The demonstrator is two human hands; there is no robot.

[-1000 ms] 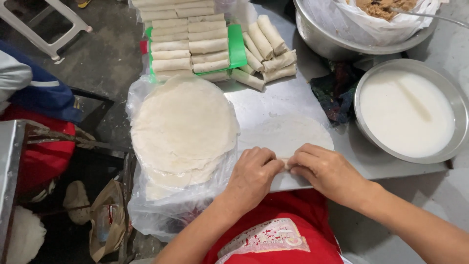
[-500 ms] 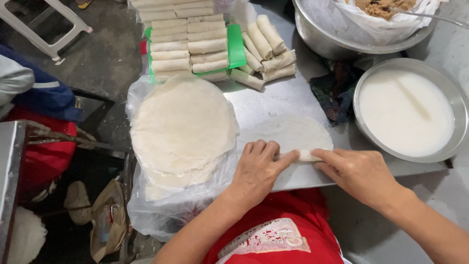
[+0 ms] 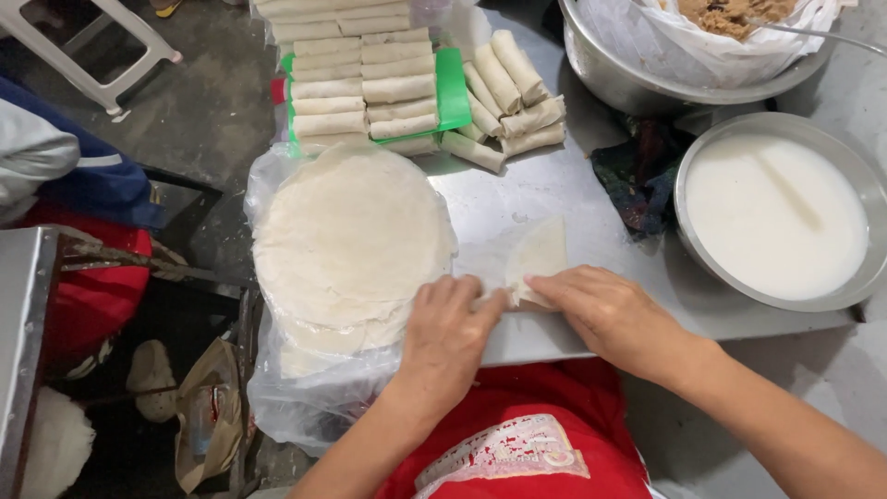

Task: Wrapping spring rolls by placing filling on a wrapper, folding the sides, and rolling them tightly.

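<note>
Both of my hands are down on the metal tabletop [image 3: 591, 199], pressed onto one spring roll wrapper [image 3: 534, 263]. My left hand [image 3: 450, 334] lies flat, its fingers stretched and close together, the tips resting on the near left end of the wrapper where it is already rolled into a thin tube. My right hand [image 3: 610, 314] comes in from the other side, fingers curled lightly over the rolled edge, so each grip is a loose, nearly closed pinch on the wrapper rather than a full clasp. The unrolled flap of the wrapper stands out just beyond my fingertips, pointing away from me.

Just left of my left hand sits the stack of round wrappers [image 3: 351, 240], resting on a clear plastic bag [image 3: 314, 397] that spills over the tabletop edge. Farther out beyond the stack, finished spring rolls [image 3: 365, 92] lie in neat rows on a green tray [image 3: 453, 88], with a few loose rolls [image 3: 508, 92] heaped beside it.

To the right of my right hand stands a metal bowl of white paste [image 3: 774, 214], apart from my fingers. A dark cloth [image 3: 637, 176] lies between that bowl and the wrapper. Beyond them, a large metal basin [image 3: 628, 79] lined with plastic holds brown filling [image 3: 730, 14].
</note>
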